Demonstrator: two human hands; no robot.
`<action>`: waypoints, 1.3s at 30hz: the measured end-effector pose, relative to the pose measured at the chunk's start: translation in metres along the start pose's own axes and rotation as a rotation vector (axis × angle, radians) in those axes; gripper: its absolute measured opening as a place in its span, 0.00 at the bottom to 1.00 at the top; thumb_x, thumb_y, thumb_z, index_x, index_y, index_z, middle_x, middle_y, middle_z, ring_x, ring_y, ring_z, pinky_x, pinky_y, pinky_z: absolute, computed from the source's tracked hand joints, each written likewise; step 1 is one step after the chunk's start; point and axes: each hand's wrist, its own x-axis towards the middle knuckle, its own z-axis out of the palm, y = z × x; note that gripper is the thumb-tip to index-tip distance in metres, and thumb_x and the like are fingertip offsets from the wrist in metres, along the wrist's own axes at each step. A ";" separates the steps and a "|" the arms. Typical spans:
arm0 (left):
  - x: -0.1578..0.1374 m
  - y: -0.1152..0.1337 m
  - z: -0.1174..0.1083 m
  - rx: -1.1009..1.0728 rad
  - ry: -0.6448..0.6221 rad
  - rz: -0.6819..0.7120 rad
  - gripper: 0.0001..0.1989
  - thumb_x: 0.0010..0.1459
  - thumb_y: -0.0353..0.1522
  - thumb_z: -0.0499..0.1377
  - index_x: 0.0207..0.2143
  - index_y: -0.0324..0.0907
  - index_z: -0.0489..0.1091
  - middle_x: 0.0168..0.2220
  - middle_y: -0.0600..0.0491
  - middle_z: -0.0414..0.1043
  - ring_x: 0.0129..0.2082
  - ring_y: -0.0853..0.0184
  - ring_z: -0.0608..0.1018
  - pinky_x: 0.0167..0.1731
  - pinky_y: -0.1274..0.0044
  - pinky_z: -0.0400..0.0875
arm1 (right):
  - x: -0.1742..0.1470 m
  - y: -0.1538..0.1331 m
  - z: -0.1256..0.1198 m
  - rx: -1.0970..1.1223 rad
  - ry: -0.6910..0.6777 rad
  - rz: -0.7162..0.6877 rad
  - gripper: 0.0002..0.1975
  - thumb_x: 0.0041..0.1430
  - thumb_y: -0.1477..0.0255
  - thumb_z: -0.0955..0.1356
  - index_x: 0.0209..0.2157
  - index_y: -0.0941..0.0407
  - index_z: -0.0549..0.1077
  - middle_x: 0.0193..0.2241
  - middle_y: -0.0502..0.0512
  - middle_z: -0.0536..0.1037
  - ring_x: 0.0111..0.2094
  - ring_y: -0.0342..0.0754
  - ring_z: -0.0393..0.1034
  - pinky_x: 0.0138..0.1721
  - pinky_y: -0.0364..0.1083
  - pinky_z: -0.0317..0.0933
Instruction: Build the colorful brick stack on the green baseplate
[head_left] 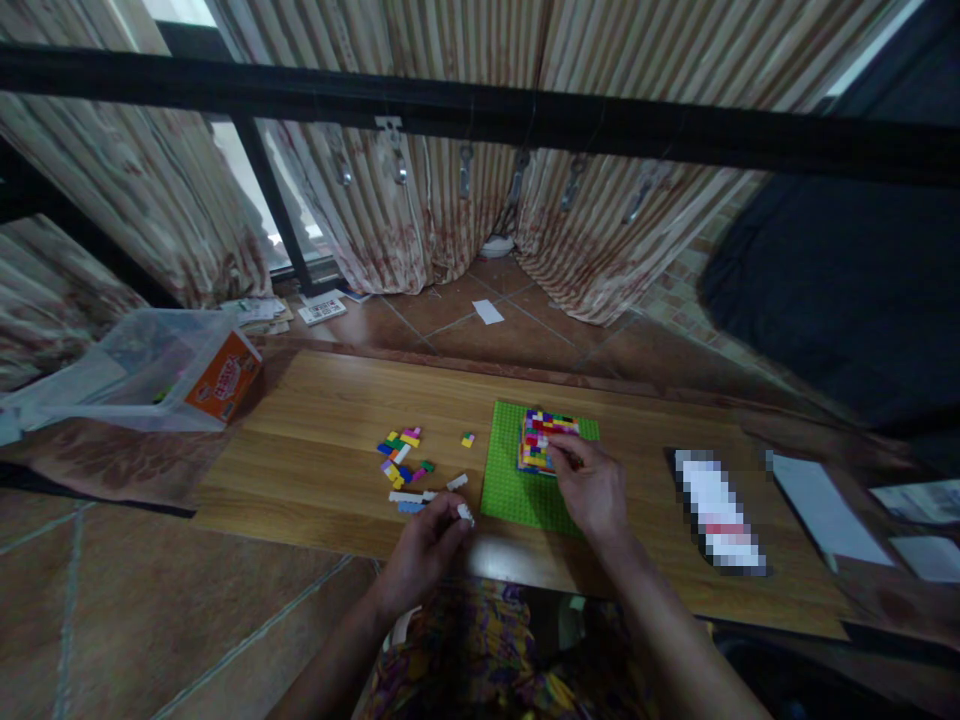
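A green baseplate [496, 480] lies on the wooden table and bears a low block structure of many-coloured toy bricks [536, 455]. My right hand [596, 490] reaches over the plate, thumb and fingertips pinched together at the structure's right side; whatever they grip is hidden. Left of the plate, near the table's front edge, my left hand [427, 545] is closed on a white toy brick [465, 514] that sticks out at the fingertips. Just beyond that hand lie several long white bricks [405, 497] and a blue brick [411, 508].
Loose coloured bricks [401, 457] lie left of the plate, with a small multicoloured piece [468, 439] apart. A clear plastic bin [142, 375] stands beyond the table's left end. On the right are a blurred-out item [716, 510] and a white sheet [829, 510]. A black rail [480, 100] crosses above.
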 end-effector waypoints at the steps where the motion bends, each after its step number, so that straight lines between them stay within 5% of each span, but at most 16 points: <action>1: 0.000 -0.001 0.000 0.001 0.002 0.001 0.10 0.60 0.39 0.56 0.35 0.41 0.64 0.28 0.56 0.65 0.28 0.71 0.69 0.29 0.79 0.64 | -0.001 0.000 0.000 0.004 -0.001 0.003 0.13 0.58 0.64 0.65 0.35 0.54 0.80 0.32 0.56 0.81 0.32 0.51 0.73 0.36 0.50 0.65; 11: -0.001 0.001 0.000 -0.011 0.026 -0.013 0.11 0.59 0.41 0.57 0.35 0.41 0.65 0.27 0.56 0.67 0.28 0.71 0.70 0.29 0.79 0.65 | -0.002 0.005 -0.002 0.033 0.056 0.032 0.14 0.60 0.62 0.65 0.36 0.54 0.78 0.34 0.57 0.81 0.32 0.51 0.72 0.37 0.50 0.65; 20: 0.000 -0.002 -0.001 0.006 0.001 -0.012 0.10 0.61 0.39 0.56 0.35 0.41 0.64 0.29 0.56 0.65 0.29 0.72 0.70 0.31 0.79 0.66 | 0.006 0.007 0.015 -0.147 0.152 0.037 0.25 0.60 0.56 0.64 0.50 0.60 0.71 0.46 0.67 0.73 0.49 0.59 0.63 0.51 0.60 0.58; 32: 0.001 -0.005 0.000 0.000 0.026 0.009 0.10 0.59 0.39 0.57 0.35 0.41 0.64 0.28 0.57 0.66 0.28 0.72 0.70 0.29 0.80 0.66 | 0.002 0.022 0.040 0.124 0.151 0.233 0.28 0.56 0.54 0.66 0.53 0.57 0.67 0.47 0.63 0.71 0.48 0.54 0.66 0.51 0.56 0.59; 39: 0.000 0.011 0.005 0.007 0.040 0.019 0.11 0.58 0.40 0.57 0.34 0.41 0.64 0.26 0.58 0.64 0.27 0.72 0.70 0.28 0.80 0.65 | -0.004 0.009 0.018 0.097 0.204 0.167 0.24 0.61 0.56 0.62 0.51 0.57 0.69 0.48 0.64 0.72 0.51 0.55 0.64 0.54 0.58 0.57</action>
